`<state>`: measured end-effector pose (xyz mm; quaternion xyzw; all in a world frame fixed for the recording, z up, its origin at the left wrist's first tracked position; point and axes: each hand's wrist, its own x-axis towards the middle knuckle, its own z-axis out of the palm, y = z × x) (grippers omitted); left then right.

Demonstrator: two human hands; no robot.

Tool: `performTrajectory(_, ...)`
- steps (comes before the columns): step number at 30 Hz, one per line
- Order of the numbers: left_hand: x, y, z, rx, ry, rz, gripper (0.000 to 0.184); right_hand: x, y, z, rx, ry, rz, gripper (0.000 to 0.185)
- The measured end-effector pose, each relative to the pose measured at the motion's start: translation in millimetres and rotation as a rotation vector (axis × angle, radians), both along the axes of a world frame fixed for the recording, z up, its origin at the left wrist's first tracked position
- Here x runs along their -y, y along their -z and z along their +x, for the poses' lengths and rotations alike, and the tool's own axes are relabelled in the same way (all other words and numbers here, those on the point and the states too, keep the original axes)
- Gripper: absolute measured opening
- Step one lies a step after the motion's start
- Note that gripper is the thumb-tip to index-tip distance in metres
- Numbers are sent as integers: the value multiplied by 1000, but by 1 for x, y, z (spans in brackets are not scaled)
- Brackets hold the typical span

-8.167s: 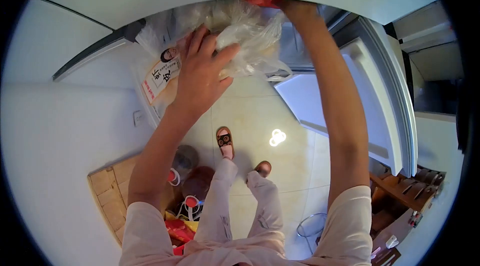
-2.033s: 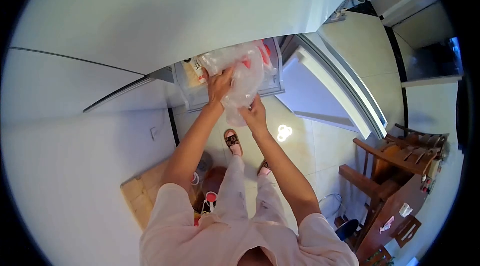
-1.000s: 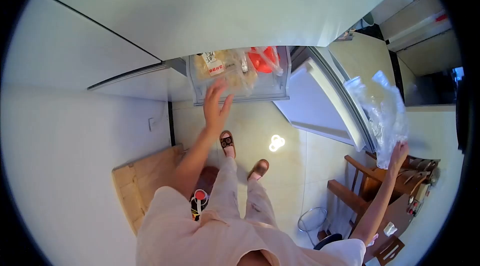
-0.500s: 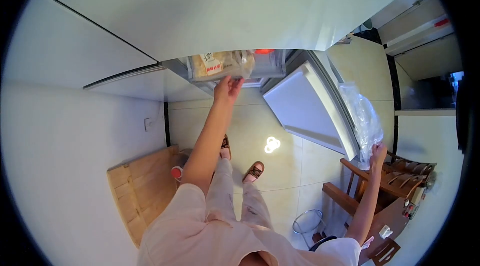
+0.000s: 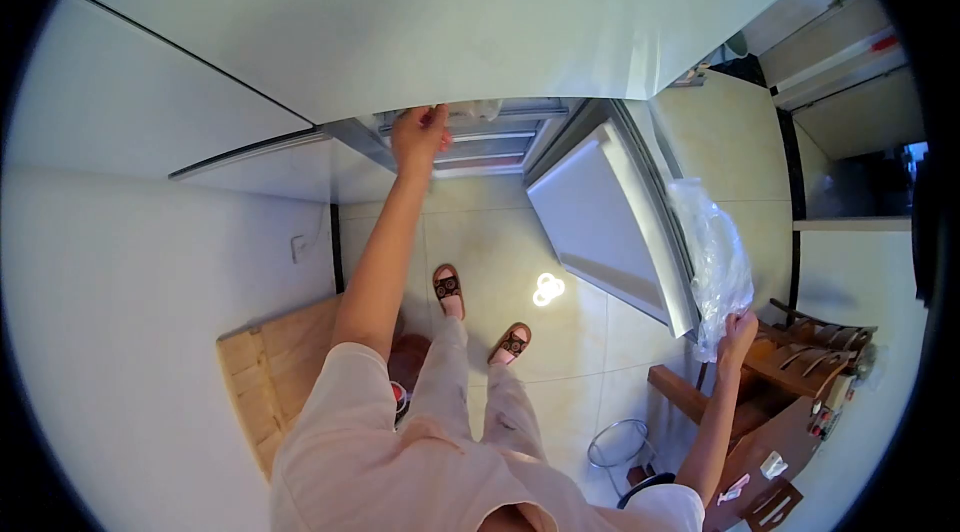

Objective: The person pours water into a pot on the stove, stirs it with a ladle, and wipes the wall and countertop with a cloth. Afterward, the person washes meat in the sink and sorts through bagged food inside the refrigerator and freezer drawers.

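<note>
My left hand (image 5: 420, 140) reaches into the open lower compartment of the fridge, its fingers bent over the front of a clear freezer drawer (image 5: 520, 116). Part of a pale plastic package (image 5: 484, 110) shows inside that drawer, beside my fingertips; the rest is hidden by my hand and the upper door. Out to the right, my right hand (image 5: 738, 332) grips the lower end of a crumpled clear plastic bag (image 5: 712, 257). The bag hangs along the outer side of the open fridge door (image 5: 615, 222).
The large upper fridge front (image 5: 450, 22) fills the top of the view. A wooden board (image 5: 265, 362) leans by the left wall. Wooden chairs (image 5: 790, 362) and a metal-ringed stool (image 5: 618, 442) stand at the right. My sandalled feet are on the tiled floor (image 5: 480, 222).
The drawer has slid inward, hiding most of the package and showing more drawer fronts below. My left hand has moved up and left with it. My right hand and the bag have shifted slightly down and left.
</note>
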<state>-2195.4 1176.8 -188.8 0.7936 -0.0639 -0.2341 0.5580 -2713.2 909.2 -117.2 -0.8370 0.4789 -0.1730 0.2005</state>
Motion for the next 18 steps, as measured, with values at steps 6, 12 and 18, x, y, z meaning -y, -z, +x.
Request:
performTrajectory(6,9,2,-15,1319,-184,467,32,-10,1,1,44,-57,2,26)
performTrajectory(12,27,51,66,1098,207,463,35,-28,-11,11,-2,-79,17,23)
performTrajectory(18,31,29,71,895,326,599,36,-44,-10,9,-24,-35,91,16)
